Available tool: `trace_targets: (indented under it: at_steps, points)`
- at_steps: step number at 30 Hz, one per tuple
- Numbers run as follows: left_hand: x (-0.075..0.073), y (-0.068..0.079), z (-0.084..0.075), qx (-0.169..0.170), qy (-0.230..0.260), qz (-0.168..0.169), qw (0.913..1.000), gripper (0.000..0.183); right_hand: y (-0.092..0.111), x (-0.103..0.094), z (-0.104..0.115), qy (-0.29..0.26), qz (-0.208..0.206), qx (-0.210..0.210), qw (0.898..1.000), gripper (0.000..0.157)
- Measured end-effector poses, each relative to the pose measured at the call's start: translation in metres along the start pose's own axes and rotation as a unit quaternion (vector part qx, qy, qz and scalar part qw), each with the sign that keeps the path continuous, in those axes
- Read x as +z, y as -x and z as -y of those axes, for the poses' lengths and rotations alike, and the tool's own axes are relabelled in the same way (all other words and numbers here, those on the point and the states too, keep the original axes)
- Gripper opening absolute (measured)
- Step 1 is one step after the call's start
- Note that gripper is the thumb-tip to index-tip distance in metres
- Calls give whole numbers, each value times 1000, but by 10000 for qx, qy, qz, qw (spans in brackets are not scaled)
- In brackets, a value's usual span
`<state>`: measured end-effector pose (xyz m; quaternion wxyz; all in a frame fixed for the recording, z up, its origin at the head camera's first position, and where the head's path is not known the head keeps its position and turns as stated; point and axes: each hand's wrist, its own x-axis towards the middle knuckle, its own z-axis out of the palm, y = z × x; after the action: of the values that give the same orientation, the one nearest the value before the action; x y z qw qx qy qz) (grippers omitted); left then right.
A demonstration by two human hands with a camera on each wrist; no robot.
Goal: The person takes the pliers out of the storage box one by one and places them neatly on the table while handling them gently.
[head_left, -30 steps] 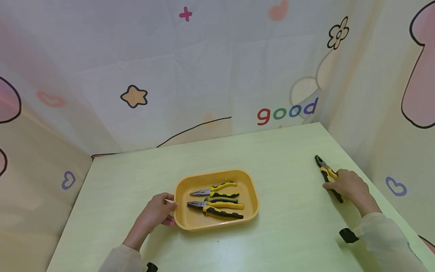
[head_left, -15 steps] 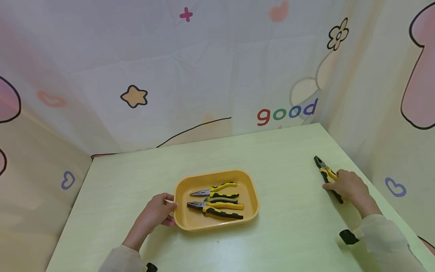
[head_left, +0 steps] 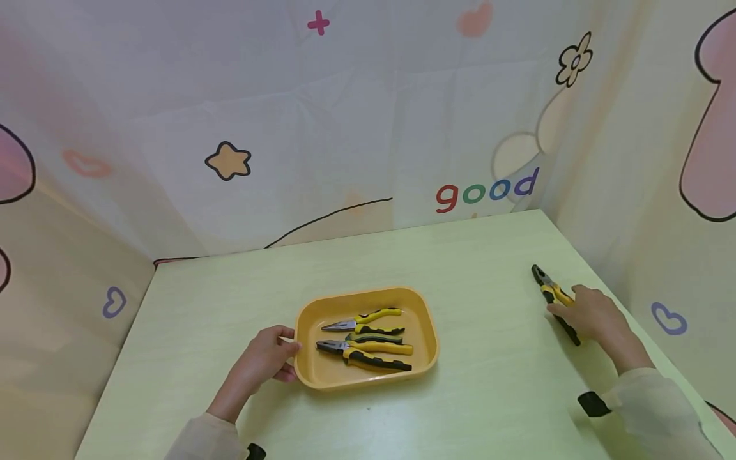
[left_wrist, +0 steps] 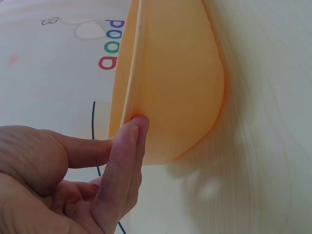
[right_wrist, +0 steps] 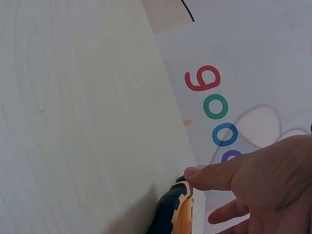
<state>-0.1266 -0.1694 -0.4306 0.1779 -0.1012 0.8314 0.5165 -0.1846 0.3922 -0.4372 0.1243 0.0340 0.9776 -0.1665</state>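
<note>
A shallow yellow tray (head_left: 425, 345) stands mid-table. My left hand (head_left: 264, 354) pinches its left rim, thumb inside and fingers against the outer wall (left_wrist: 180, 73). Inside lie needle-nose pliers (head_left: 345, 326) with combination pliers (head_left: 359, 354) in front, both with yellow-and-black handles. A duller green-and-black handle (head_left: 376, 338) shows between them. Near the table's right edge, another pair of combination pliers (head_left: 549, 292) lies jaws away from me. Over its handles is my right hand (head_left: 595, 316), thumb and fingers spread apart; in the right wrist view the thumb overlaps the pliers (right_wrist: 170, 207).
The pale green table (head_left: 477, 275) ends at printed cloth walls (head_left: 356, 128) behind and on both sides. Black wrist-camera mounts (head_left: 593, 404) stick out from the sleeves.
My right thumb and fingers have loosened from the pliers' handles, and that hand has shifted slightly. The pliers stay in place, and so do the tray and my left hand.
</note>
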Motion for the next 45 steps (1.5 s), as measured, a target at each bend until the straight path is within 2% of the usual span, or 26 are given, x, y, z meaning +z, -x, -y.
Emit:
trace_targets:
  at_steps: [9, 19, 35, 45]
  points:
    - [1, -1, 0, -72, -25, -18, 10000, 32, 2, -2, 0, -22, -71, -82, 9999, 80]
    - [1, 0, 0, -25, -16, -1, 10000, 32, 3, -13, 3, 154, -143, -223, 9995, 79]
    - [1, -1, 1, -45, 4, -19, 10000, 32, 7, -44, 17, 194, -99, -198, 9996, 82]
    - [1, -1, 1, -26, -4, -4, 10000, 31, 17, -66, 34, 131, -320, -348, 9988, 81]
